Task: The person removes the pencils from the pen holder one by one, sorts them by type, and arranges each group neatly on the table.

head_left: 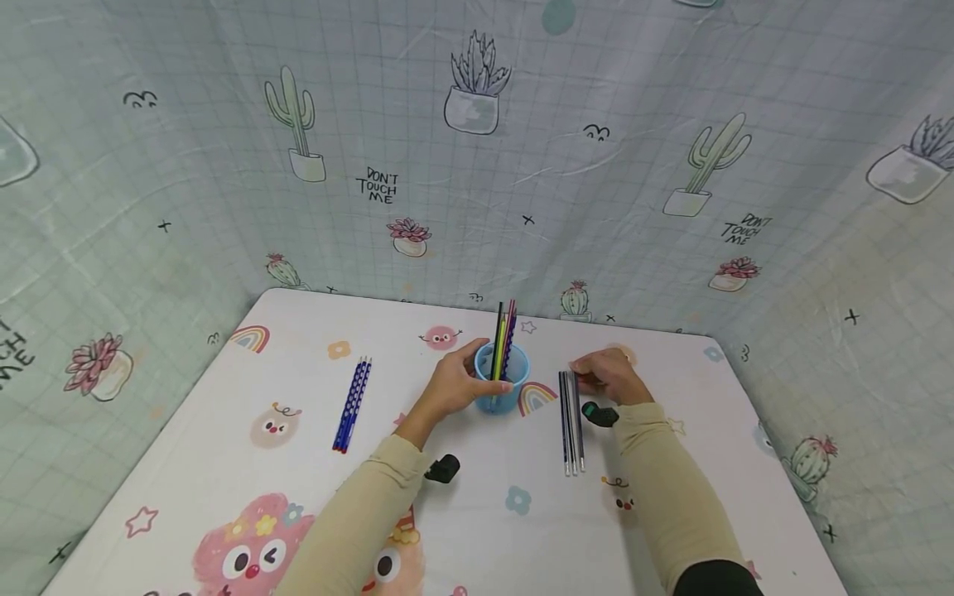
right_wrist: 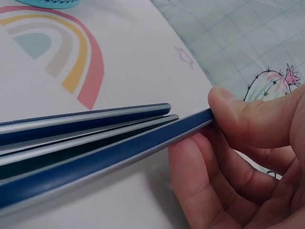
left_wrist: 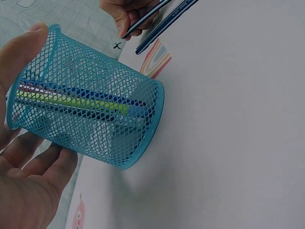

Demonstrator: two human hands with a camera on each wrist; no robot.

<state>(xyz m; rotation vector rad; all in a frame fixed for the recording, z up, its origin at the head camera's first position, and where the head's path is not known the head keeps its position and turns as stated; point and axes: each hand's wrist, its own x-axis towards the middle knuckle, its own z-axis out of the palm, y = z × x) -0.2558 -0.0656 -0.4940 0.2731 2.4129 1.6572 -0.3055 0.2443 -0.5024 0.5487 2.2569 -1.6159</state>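
My left hand (head_left: pixel 456 382) grips a light blue mesh pencil cup (left_wrist: pixel 90 95) near its rim, thumb on one side and fingers on the other. Several pencils (head_left: pixel 503 339) stand in the cup, among them a yellow-green one, a black one and a patterned blue one. To the right of the cup, my right hand (head_left: pixel 613 376) pinches the far end of a dark blue and silver striped pencil (right_wrist: pixel 119 155) between thumb and fingers. Two similar striped pencils (right_wrist: pixel 86 119) lie beside it, side by side on the table.
Left of the cup, several blue patterned pencils (head_left: pixel 352 406) lie together on the white table (head_left: pixel 477 530), which is printed with cartoon figures. A patterned cloth (head_left: pixel 537 190) hangs behind and at both sides. Dark wrist-camera pieces (head_left: pixel 443 468) sit by each wrist.
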